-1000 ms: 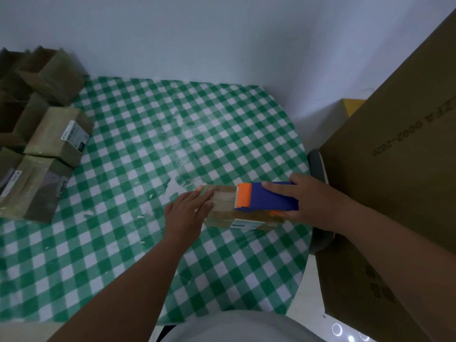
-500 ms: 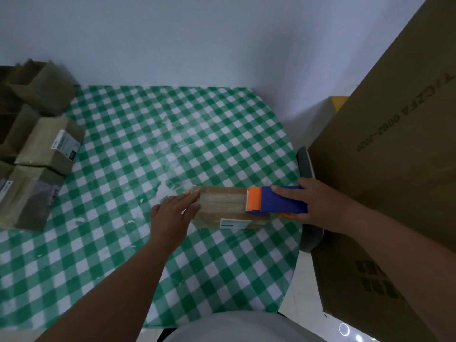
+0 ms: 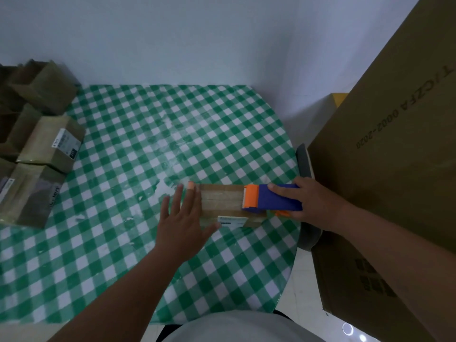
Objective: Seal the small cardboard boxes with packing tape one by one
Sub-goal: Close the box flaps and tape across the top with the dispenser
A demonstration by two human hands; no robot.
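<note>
The small cardboard box (image 3: pixel 228 206) lies flat on the green-checked tablecloth (image 3: pixel 148 149), near the table's right edge, with a white label facing the person. The left hand (image 3: pixel 183 218) rests with straight, spread fingers against the box's left end; the thumb lies along the near lower edge. The right hand (image 3: pixel 311 202) grips the blue and orange tape dispenser (image 3: pixel 267 199), index finger extended along its top. The dispenser's orange head sits on the right part of the box top. Several other small boxes (image 3: pixel 44 154) stand at the table's left edge. A large carton (image 3: pixel 394 169) stands to the right of the table
</note>
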